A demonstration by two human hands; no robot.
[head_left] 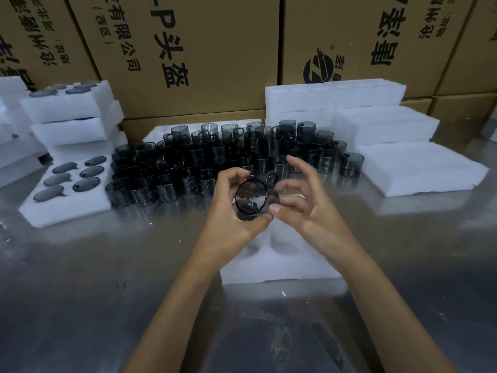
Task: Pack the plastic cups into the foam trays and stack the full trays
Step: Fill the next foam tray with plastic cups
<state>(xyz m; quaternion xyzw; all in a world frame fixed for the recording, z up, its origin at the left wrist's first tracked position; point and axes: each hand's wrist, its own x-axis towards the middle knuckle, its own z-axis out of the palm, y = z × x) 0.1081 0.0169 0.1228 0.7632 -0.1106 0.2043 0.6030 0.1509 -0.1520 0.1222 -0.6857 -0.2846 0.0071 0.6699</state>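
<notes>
Head view: one cup held in both hands directly above the near foam tray.

We find a dark plastic cup lifted off the tabletop, tipped so its open mouth faces us and its long axis runs away toward the far side. The left hand grips it, thumb under the near rim and fingers curled over the top; the right hand touches its right side with thumb and lower fingers, the upper fingers spread loose. The empty foam tray lies just below and nearer than the cup, its pockets partly hidden by the wrists. We judge the cup must be turned upright and lowered straight down; the left hand carries the load. The loose cups stand beyond; a full tray lies to the left.
</notes>
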